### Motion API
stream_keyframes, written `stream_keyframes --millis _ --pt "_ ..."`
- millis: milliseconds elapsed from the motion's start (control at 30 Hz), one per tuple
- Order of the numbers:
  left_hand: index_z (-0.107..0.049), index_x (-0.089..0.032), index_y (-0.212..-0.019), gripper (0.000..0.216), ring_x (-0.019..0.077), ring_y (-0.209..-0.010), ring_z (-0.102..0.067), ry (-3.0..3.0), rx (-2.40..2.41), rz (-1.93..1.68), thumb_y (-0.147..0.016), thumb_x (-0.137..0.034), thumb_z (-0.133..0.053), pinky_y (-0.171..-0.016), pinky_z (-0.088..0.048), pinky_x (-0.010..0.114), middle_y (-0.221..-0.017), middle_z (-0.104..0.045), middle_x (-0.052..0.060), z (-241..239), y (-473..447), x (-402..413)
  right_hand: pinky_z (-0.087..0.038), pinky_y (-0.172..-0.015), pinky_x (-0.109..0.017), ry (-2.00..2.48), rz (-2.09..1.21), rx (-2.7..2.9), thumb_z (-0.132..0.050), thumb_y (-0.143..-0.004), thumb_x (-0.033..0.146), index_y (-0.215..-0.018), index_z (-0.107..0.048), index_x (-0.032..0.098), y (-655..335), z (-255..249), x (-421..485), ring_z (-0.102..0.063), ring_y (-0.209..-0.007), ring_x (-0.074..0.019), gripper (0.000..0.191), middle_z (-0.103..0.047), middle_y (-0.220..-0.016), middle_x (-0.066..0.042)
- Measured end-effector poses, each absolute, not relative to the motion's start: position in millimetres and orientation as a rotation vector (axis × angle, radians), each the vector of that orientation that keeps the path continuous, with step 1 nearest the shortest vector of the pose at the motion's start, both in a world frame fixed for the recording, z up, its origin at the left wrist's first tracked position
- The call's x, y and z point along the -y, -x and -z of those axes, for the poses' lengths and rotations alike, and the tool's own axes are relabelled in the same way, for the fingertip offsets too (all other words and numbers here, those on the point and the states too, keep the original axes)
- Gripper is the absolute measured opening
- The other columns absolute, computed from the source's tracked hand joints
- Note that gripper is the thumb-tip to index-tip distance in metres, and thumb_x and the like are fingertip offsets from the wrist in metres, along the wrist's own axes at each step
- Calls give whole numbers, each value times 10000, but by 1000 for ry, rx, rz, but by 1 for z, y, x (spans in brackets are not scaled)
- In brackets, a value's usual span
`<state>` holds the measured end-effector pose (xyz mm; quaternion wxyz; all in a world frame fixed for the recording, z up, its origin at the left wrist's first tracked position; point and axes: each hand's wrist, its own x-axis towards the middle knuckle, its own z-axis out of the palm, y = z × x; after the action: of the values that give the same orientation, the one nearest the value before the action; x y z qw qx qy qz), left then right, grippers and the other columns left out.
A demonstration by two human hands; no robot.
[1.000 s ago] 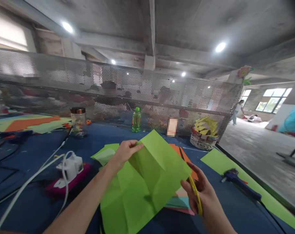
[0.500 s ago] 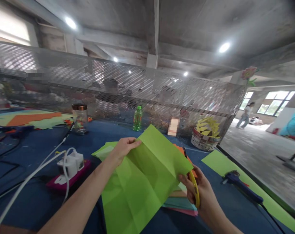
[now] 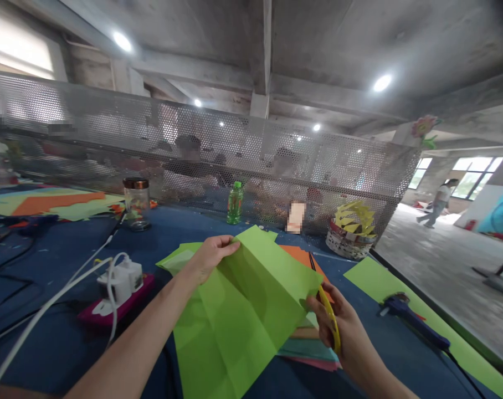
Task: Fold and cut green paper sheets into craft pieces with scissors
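Observation:
A large light-green sheet of paper with fold creases is held up over the table, its upper part bent. My left hand is closed in a pinch on its upper left edge. Yellow-handled scissors are in my right hand, which is closed around the handles. The thumb and fingers of that hand also meet the sheet's right corner. Dark blades show just past that corner, over orange paper. Beneath the green sheet lies a stack of coloured paper, partly hidden.
A glue gun lies at right on a green strip. A basket with yellow cutouts, a green bottle and a jar stand before the perforated screen. Plugged chargers and white cables are at left.
The sheet's top corner has dropped and bent over, uncovering more orange paper. My right hand has shifted slightly left with the scissors. A distant person at right has walked further right.

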<state>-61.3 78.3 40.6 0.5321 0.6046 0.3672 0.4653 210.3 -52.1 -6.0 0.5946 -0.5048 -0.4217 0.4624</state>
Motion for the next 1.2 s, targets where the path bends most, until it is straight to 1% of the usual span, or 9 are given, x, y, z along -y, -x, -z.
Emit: stream_keyframes --millis 100,200,300,367,467,567,833,1067,1200 --pt "-713 -190 -816 258 189 -729 -637 -1449 -868 -1116 -727 -432 -723 -773 -456 324 -813 -724 30 -39 62 -79 -261 -311 -132 1170 -1134 1006 -706 -794 480 -1012 -519 214 -212 -2 60 -316 -311 -30 392 -445 -453 116" --pt "-708 -191 -818 255 185 -716 -629 -1457 -859 -1116 -736 -432 -713 -755 -451 316 -796 -717 22 -37 62 -81 -258 -334 -141 1179 -1165 1017 -692 -796 504 -922 -571 189 -217 -9 69 -314 -326 -23 360 -488 -466 84" --pt "-706 -190 -812 253 185 -718 -623 -1469 -862 -1114 -734 -430 -713 -753 -442 311 -790 -714 18 -34 61 -83 -288 -359 -158 1195 -1138 959 -707 -775 509 -973 -588 198 -226 -13 77 -361 -361 -26 387 -618 -643 29" --pt "-706 -190 -807 253 186 -720 -620 -1478 -869 -1117 -730 -431 -713 -754 -434 307 -791 -713 15 -33 61 -84 -299 -369 -167 1204 -1126 941 -692 -788 510 -1038 -577 207 -233 -15 79 -384 -387 -37 409 -648 -728 3" --pt "-702 -191 -795 250 186 -716 -616 -1489 -873 -1116 -729 -433 -710 -746 -428 300 -783 -709 12 -32 60 -83 -291 -372 -166 1217 -1127 942 -675 -812 495 -1108 -553 220 -241 -16 81 -382 -393 -42 423 -642 -731 5" --pt "-701 -191 -788 250 187 -717 -618 -1495 -872 -1104 -726 -434 -709 -748 -431 302 -786 -711 16 -33 59 -82 -295 -376 -169 1229 -1151 991 -675 -819 479 -1090 -571 206 -248 -15 82 -382 -390 -40 398 -635 -712 6" --pt "-695 -191 -778 261 185 -699 -614 -1491 -875 -1106 -703 -439 -724 -736 -433 304 -773 -706 15 -33 58 -81 -300 -379 -170 1254 -1218 953 -691 -807 483 -1185 -568 228 -254 -6 80 -406 -401 -48 473 -641 -691 -2" --pt "-698 -189 -767 251 176 -699 -605 -1469 -873 -1117 -691 -424 -742 -745 -424 299 -766 -704 7 -35 58 -79 -309 -386 -179 1231 -1218 1071 -659 -824 504 -978 -645 179 -247 -12 83 -399 -407 -45 360 -594 -652 6" --pt "-694 -188 -739 259 174 -676 -602 -1443 -877 -1136 -671 -431 -753 -725 -421 297 -736 -700 3 -37 57 -77 -319 -386 -174 1243 -1208 1039 -666 -825 486 -1117 -613 214 -248 -7 82 -420 -414 -50 403 -610 -689 6"
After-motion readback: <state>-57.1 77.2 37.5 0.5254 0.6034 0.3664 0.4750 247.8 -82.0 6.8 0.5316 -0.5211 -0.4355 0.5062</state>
